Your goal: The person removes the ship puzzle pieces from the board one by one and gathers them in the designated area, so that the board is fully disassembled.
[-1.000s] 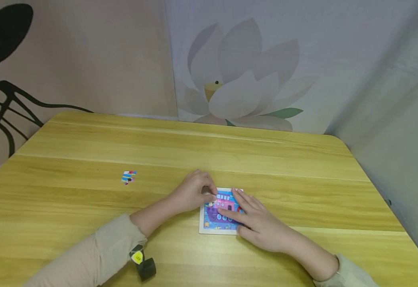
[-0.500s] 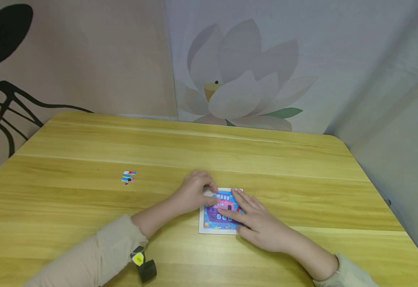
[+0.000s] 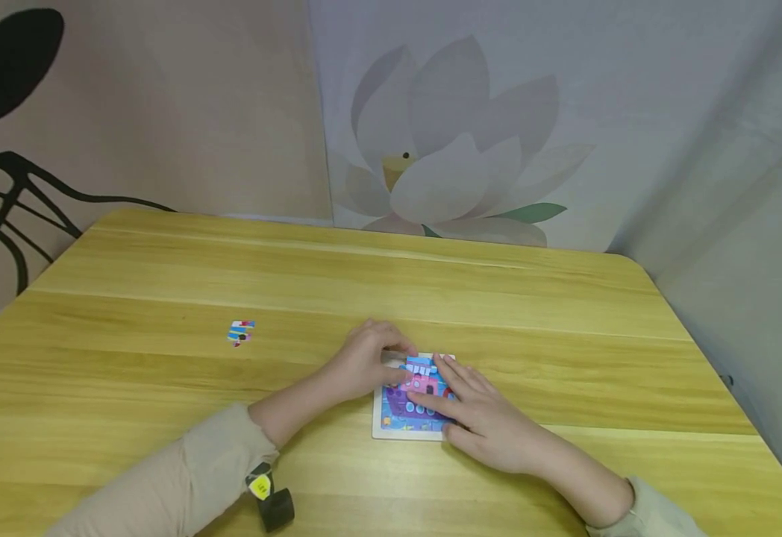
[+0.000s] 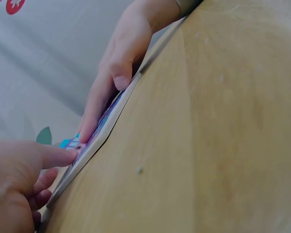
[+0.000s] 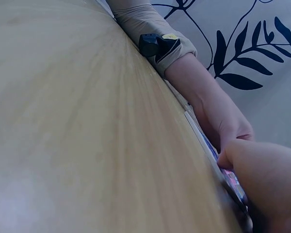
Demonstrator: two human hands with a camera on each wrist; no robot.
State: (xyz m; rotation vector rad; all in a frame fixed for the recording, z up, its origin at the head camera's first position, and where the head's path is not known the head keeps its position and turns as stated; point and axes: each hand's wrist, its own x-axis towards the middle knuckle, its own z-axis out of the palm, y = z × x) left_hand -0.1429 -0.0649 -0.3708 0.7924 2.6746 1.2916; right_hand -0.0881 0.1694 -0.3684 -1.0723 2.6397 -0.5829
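A jigsaw puzzle (image 3: 398,406) with a pink, purple and blue picture lies in a pale tray frame (image 3: 377,418) on the table. At its upper left my left hand (image 3: 371,362) pinches a blue puzzle piece (image 3: 421,362) with white squares, its index finger at the piece's far edge and its thumb low on the near side. That piece stands raised above the picture, and the left wrist view shows its blue edge sticking up. My right hand (image 3: 492,425) rests over the puzzle's right side with fingers spread and straight, covering that part of the picture.
Several loose puzzle pieces (image 3: 239,333) lie together on the wooden table (image 3: 163,358), left of the tray frame. A black wrist camera (image 3: 275,509) hangs from the left sleeve. Behind the table's far edge is a curtain (image 3: 458,149) with a flower print.
My left fingers have shifted slightly right along the puzzle's top, and the blue piece with white squares has tipped up from the picture. The right hand stays in place.
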